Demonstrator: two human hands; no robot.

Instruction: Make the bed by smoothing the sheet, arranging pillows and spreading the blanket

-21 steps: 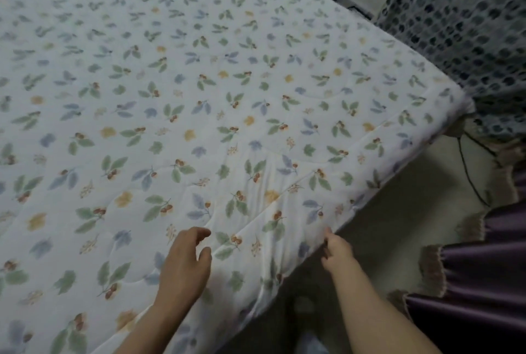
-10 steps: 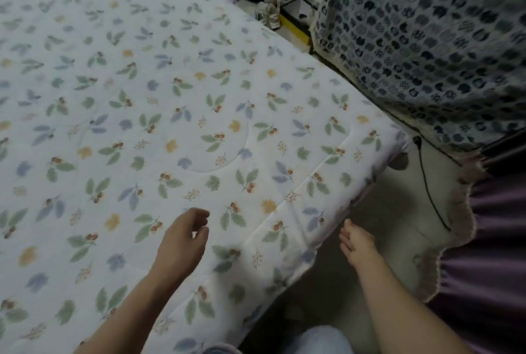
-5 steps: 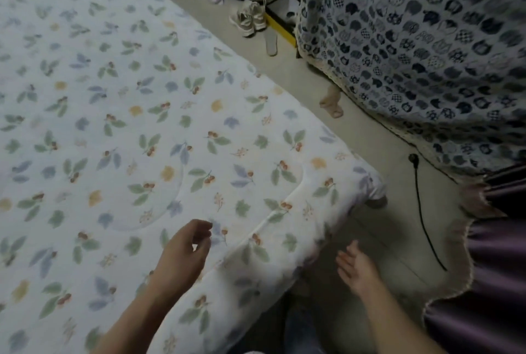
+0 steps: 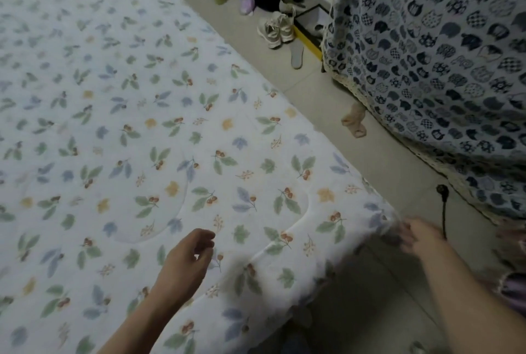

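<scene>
The sheet (image 4: 148, 137) with little leaves and acorns lay flat over the bed and filled the view from 7 o'clock up to 11 o'clock. Its near corner sat at about 4 o'clock. Your left hand (image 4: 186, 258) hung just above the sheet at 6 o'clock. Its fingers (image 4: 203, 235) were curled in loosely and held nothing. Your right hand (image 4: 421, 237) was at 4 o'clock, right by the sheet's corner. It was blurry, so you could not tell if it had hold of the cloth. A black plug (image 4: 442, 191) on a cord lay on the floor just past that hand. A pair of shoes (image 4: 276, 29) sat at 1 o'clock. A cloth with cat faces (image 4: 444, 63) hung at 2 o'clock.
</scene>
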